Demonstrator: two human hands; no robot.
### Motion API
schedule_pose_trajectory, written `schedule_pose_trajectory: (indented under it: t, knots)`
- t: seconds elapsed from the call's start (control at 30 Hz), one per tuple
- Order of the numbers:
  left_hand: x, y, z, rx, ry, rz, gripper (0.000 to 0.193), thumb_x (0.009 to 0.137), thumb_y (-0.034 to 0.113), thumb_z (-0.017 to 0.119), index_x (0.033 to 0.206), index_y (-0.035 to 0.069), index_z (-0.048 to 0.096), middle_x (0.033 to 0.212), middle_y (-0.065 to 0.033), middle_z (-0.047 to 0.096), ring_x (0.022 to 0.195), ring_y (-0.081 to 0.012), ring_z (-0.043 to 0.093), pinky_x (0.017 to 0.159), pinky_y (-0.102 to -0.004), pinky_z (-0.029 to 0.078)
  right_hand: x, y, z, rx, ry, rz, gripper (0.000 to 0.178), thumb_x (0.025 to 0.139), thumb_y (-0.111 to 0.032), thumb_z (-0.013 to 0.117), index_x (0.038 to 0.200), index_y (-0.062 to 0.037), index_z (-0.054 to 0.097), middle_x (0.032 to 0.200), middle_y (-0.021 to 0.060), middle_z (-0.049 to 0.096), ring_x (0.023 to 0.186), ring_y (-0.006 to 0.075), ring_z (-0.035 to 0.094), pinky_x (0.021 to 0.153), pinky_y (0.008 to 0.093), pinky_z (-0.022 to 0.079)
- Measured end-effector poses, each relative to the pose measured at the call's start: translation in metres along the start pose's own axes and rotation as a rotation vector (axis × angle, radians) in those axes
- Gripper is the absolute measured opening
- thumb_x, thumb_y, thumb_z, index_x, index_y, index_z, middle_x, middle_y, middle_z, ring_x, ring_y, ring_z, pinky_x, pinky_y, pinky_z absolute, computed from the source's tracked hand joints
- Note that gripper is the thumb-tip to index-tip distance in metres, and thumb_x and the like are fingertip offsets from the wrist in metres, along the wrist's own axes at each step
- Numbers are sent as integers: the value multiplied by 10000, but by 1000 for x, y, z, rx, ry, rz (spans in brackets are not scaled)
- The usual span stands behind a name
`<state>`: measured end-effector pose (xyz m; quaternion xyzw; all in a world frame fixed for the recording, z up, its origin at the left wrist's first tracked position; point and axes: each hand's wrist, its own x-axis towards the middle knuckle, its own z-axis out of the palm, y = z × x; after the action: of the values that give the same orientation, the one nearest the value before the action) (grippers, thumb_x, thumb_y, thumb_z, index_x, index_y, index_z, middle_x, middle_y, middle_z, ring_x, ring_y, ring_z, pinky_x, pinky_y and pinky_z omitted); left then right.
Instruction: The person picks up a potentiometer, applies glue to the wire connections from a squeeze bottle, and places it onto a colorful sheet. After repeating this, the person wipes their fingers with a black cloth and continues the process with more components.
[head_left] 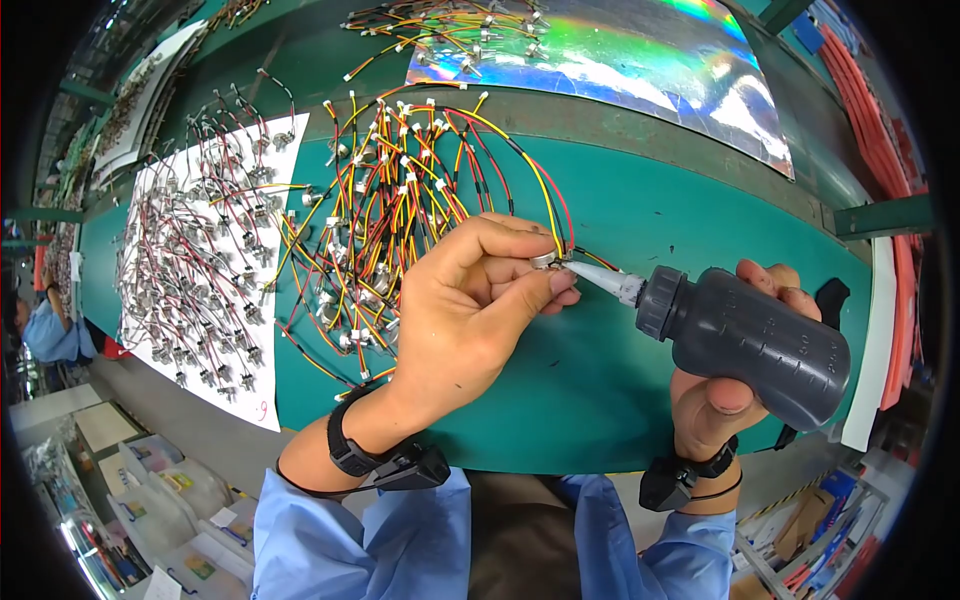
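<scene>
My left hand (pixel 465 305) pinches a small round metal part (pixel 543 261) between thumb and fingers. Red, yellow and black wires (pixel 545 185) rise from that part and arc back toward the pile. My right hand (pixel 705 410) is wrapped round a dark grey squeeze bottle (pixel 765 345), tilted so that its pale cone nozzle (pixel 603 280) points left. The nozzle tip is at the metal part, beside my left thumb; whether it touches cannot be made out. Just beyond my left hand, a heap of similar wired parts (pixel 400 190) with white connectors spreads over the green mat (pixel 560 400).
On the left, a white sheet (pixel 265 385) carries many wired metal parts in rows. More wired parts (pixel 470 30) lie at the back, partly on a shiny silvery sheet (pixel 640 70). Coral-coloured stacked sheets (pixel 870 120) stand at the right. Another person's blue sleeve (pixel 58 330) shows far left.
</scene>
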<state>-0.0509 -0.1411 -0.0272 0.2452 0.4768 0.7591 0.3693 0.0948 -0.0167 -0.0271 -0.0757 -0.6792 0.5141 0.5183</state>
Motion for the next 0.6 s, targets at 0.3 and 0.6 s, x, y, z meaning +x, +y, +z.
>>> schedule_pose_trajectory:
  t: [0.3, 0.6]
  knots:
    - [0, 3, 1, 23, 4, 0, 161, 800, -109, 527, 953, -69, 502, 991, -117, 507, 853, -190, 617, 733, -269, 541, 1, -1, -1, -39, 11, 31, 895, 544, -417, 812, 1217, -92, 319, 1084, 135, 535, 995, 196, 506, 833, 321, 455]
    - [0, 1, 1, 27, 11, 4, 145, 800, -109, 524, 936, -68, 500, 961, -122, 522, 837, -197, 622, 723, -286, 546, 0, -3, 3, -29, 77, 82, 906, 533, -416, 817, 1207, -72, 318, 1056, 146, 531, 987, 209, 510, 853, 334, 449]
